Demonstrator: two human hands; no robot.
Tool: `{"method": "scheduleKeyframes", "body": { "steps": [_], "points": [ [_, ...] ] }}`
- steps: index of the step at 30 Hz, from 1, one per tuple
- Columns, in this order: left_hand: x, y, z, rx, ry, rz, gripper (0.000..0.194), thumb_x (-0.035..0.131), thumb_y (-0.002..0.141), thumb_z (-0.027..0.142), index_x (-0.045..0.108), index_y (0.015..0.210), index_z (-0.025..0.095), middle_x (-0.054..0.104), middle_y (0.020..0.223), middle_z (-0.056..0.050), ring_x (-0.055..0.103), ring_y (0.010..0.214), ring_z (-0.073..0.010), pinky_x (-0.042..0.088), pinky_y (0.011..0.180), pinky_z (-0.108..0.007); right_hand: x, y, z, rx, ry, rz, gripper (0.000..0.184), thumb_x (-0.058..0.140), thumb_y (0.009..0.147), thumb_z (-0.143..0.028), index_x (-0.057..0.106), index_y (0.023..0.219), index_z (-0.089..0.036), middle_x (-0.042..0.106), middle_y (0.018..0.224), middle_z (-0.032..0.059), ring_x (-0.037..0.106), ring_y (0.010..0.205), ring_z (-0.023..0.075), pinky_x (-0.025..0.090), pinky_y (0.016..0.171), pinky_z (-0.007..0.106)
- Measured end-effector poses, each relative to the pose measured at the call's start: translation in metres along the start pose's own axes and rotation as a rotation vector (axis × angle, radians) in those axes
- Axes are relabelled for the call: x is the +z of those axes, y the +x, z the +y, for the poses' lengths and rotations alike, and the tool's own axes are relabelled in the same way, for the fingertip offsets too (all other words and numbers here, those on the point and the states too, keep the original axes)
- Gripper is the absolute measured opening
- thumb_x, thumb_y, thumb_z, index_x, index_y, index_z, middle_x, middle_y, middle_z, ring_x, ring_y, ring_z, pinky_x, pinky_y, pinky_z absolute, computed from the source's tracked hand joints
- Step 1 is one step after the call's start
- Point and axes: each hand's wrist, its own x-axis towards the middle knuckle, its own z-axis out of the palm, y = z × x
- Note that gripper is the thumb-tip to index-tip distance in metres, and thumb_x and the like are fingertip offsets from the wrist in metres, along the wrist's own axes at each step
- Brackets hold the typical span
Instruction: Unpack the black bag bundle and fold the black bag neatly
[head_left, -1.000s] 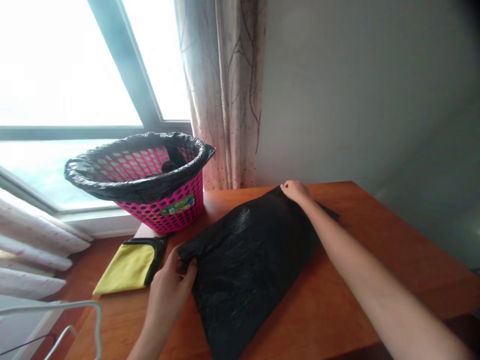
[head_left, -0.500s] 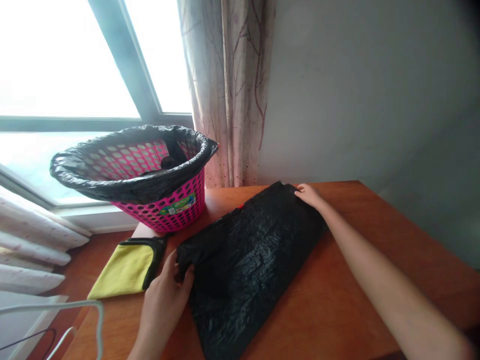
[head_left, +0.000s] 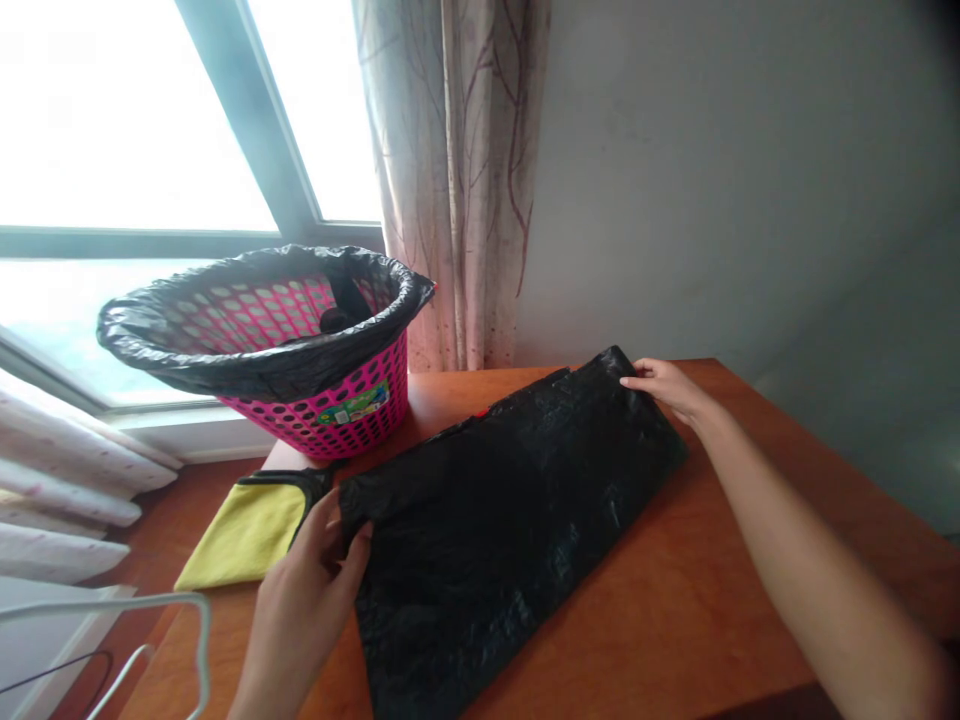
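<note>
A black plastic garbage bag point(head_left: 517, 520) lies spread over the wooden table, flat and slightly wrinkled, with a small red spot on its far edge. My left hand point(head_left: 315, 560) pinches the bag's near left corner between thumb and fingers. At the far right corner, my right hand point(head_left: 664, 385) grips the bag's edge with thumb and fingertips. Behind the left hand stands a pink perforated wastebasket point(head_left: 367, 400), its rim wrapped by a black liner point(head_left: 262, 375). Something dark rests inside the basket; I cannot make out what.
A folded yellow cloth point(head_left: 240, 535) with dark trim lies on the table point(head_left: 637, 620) at the left. White bent tubing point(head_left: 202, 640) stands at the lower left. A window and a patterned curtain point(head_left: 465, 200) are behind, with a grey wall to the right.
My right hand has moved to the right, drawing the bag's far corner with it. My left hand has shifted slightly left. The bag is stretched wider and smoother.
</note>
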Motion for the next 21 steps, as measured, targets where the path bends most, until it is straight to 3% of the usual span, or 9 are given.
{"method": "scheduleKeyframes", "body": {
  "steps": [3, 8, 12, 16, 21],
  "points": [
    [-0.008, 0.016, 0.006, -0.023, 0.125, -0.05, 0.052, 0.048, 0.089, 0.046, 0.047, 0.133, 0.018, 0.076, 0.09, -0.007, 0.072, 0.074, -0.0244, 0.049, 0.059, -0.029, 0.022, 0.024, -0.008, -0.04, -0.216, 0.062, 0.016, 0.064, 0.076, -0.032, 0.063, 0.083, -0.017, 0.071, 0.081, 0.0056, 0.065, 0.073, 0.0196, 0.05, 0.067, 0.028],
    [-0.008, 0.034, 0.014, -0.044, 0.567, -0.078, 0.047, 0.033, 0.096, 0.04, 0.047, 0.133, 0.013, 0.073, 0.083, -0.013, 0.07, 0.076, -0.0338, 0.041, 0.055, -0.033, 0.076, 0.061, -0.002, -0.122, -0.368, 0.092, 0.009, 0.064, 0.075, -0.025, 0.06, 0.081, -0.019, 0.069, 0.082, 0.0041, 0.062, 0.076, 0.0193, 0.047, 0.071, 0.028],
    [-0.003, 0.036, 0.011, -0.018, 0.646, -0.133, 0.048, 0.029, 0.098, 0.036, 0.045, 0.135, 0.012, 0.073, 0.088, -0.017, 0.07, 0.076, -0.0347, 0.044, 0.058, -0.035, 0.104, 0.068, 0.01, -0.172, -0.445, 0.114, 0.011, 0.059, 0.08, -0.026, 0.062, 0.089, -0.02, 0.07, 0.088, 0.0065, 0.062, 0.081, 0.0221, 0.046, 0.074, 0.03],
    [0.0, 0.034, 0.004, -0.031, 0.64, -0.182, 0.048, 0.03, 0.097, 0.036, 0.045, 0.137, 0.013, 0.074, 0.088, -0.016, 0.07, 0.079, -0.0339, 0.044, 0.061, -0.036, 0.105, 0.058, 0.022, -0.186, -0.513, 0.164, 0.017, 0.054, 0.085, -0.031, 0.062, 0.096, -0.021, 0.07, 0.094, 0.0087, 0.063, 0.086, 0.0251, 0.045, 0.075, 0.032],
    [0.009, 0.018, -0.002, -0.001, 0.548, -0.297, 0.049, 0.03, 0.098, 0.035, 0.04, 0.139, 0.013, 0.074, 0.09, -0.015, 0.072, 0.085, -0.0319, 0.045, 0.066, -0.035, 0.076, 0.029, 0.037, -0.172, -0.573, 0.2, 0.021, 0.051, 0.088, -0.036, 0.062, 0.097, -0.022, 0.07, 0.092, 0.0087, 0.064, 0.086, 0.0256, 0.045, 0.073, 0.032]
  ]
}}
